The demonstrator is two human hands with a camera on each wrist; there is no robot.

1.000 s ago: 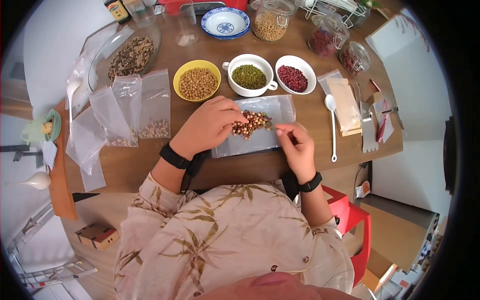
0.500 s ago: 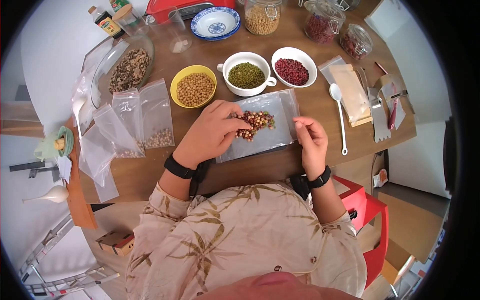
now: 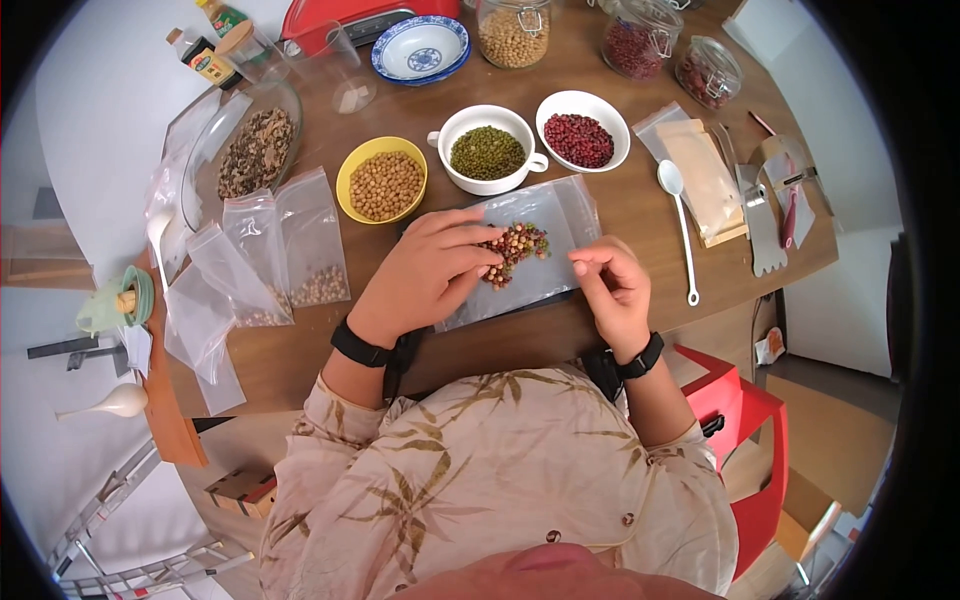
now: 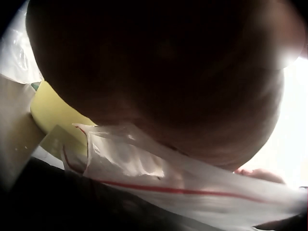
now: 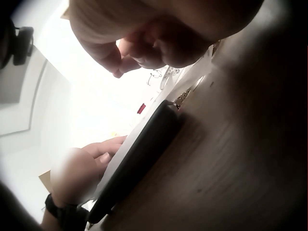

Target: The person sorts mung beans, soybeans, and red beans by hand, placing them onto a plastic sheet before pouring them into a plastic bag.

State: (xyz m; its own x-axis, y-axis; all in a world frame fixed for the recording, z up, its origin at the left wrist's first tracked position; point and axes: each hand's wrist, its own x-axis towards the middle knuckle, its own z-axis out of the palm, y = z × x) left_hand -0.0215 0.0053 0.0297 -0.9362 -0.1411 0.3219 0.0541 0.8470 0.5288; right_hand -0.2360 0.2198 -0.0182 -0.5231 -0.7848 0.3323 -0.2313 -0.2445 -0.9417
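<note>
A clear zip bag lies in front of the person, with a pile of mixed beans on it. The left hand lies palm down at the pile's left side, its relaxed fingertips among the beans. In the left wrist view this hand is a dark shape above plastic with a red zip line. The right hand hovers by the bag's right side, thumb and forefinger tips brought together. Nothing shows between them in the right wrist view, where the other fingers are curled. A black flat object sits beneath the bag.
Behind the bag stand a yellow bowl of chickpeas, a white two-handled bowl of green beans and a white bowl of red beans. Small bags lie left; a white spoon lies right. Glass jars stand at the back.
The right hand has moved right from the pile's edge, then slightly back left over the bag's side. The left hand stays by the pile, its fingers shifting over the beans. The head view has shifted.
</note>
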